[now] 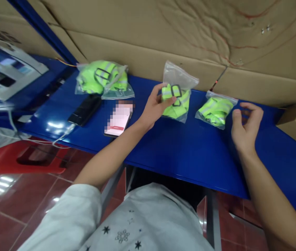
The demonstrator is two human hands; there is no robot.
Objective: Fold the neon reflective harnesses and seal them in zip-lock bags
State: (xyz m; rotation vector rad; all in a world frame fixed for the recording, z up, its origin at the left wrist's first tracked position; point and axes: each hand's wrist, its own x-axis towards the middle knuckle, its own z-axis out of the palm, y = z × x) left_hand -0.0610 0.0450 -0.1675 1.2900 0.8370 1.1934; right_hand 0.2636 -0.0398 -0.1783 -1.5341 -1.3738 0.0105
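Nearest, the right hand (245, 127) hovers with its grip apart beside one bagged strap (215, 109) on the blue counter (189, 150). Left hand (155, 106) clamps a middle bag (177, 97), seemingly mid-sorting. Setting it down looks to need a steady lowering. A pile (103, 78) and phone (119, 120) lie left.

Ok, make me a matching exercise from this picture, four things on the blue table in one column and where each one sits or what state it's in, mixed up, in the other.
Things:
1. middle bag
2. right bag
3. left bag
4. lit phone

Places or states:
A. lies flat, screen up, between the left bag and the left hand
B. gripped by the left hand
C. lies on the table just left of the open right hand, untouched
D. lies farthest left, by a dark phone

Pairs: 1-B, 2-C, 3-D, 4-A
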